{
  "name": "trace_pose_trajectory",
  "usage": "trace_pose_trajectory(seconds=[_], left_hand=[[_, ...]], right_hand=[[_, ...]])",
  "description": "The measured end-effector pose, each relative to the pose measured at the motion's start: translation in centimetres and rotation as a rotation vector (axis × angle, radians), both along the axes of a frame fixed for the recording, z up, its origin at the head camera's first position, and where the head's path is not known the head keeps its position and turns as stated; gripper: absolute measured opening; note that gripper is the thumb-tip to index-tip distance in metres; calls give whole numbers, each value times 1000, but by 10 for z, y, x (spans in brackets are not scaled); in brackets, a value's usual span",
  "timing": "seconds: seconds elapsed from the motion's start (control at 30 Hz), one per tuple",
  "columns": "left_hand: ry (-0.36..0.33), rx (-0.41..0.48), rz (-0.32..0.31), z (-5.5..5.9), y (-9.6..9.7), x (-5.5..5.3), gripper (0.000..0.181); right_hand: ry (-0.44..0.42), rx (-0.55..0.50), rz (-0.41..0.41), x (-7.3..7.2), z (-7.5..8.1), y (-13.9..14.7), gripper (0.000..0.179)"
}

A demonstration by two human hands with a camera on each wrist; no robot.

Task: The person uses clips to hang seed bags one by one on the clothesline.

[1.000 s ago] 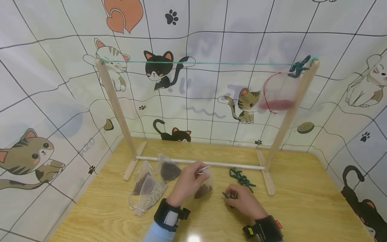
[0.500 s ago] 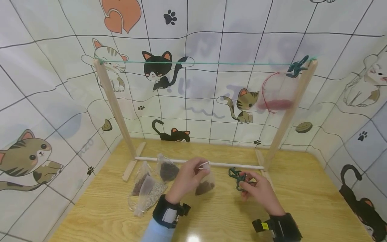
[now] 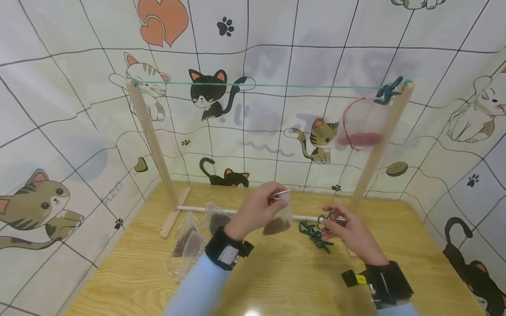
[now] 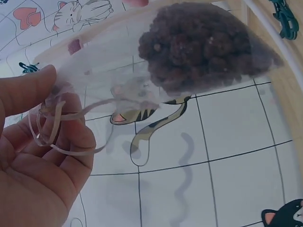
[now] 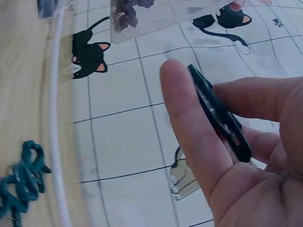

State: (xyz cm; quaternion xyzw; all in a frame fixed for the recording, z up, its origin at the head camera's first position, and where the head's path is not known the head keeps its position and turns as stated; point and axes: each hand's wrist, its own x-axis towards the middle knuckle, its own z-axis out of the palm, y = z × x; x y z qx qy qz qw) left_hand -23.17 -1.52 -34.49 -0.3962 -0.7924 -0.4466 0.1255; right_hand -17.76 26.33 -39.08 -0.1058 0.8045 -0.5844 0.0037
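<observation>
My left hand (image 3: 258, 208) pinches the gathered top of a sheer drawstring bag (image 4: 208, 47) with dark dried pieces inside; its white cord loops over the fingers. The bag hangs just above the table. My right hand (image 3: 352, 230) holds a dark green clip (image 5: 220, 113) between thumb and fingers, to the right of the bag. Below that hand, a small heap of green clips (image 3: 316, 237) lies on the table. A green line (image 3: 276, 84) runs between two wooden posts; at its right end green clips (image 3: 388, 91) hold a bag with a pink thing (image 3: 361, 139) inside.
Several filled sheer bags (image 3: 186, 241) lie on the table at left, partly behind my left arm. The stand's wooden posts (image 3: 150, 131) rise on both sides, with a white rod (image 3: 201, 209) low between them. A cat-print cloth (image 3: 253, 118) covers the back and sides.
My right hand has gone from the near table to beside the clip heap, then risen with a clip in it. My left hand has lifted the bag up and slightly right.
</observation>
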Motion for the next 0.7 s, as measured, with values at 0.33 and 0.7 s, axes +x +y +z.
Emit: trace_pose_trajectory(seconds=[0.33,0.7], left_hand=[[23,-26,-22,39,16,-23,19],[-38,0,-29,79,36,-40,15]], right_hand=[[192,127,-33,-12,44,7,27],[281,37,-188,-23,94,13,24]])
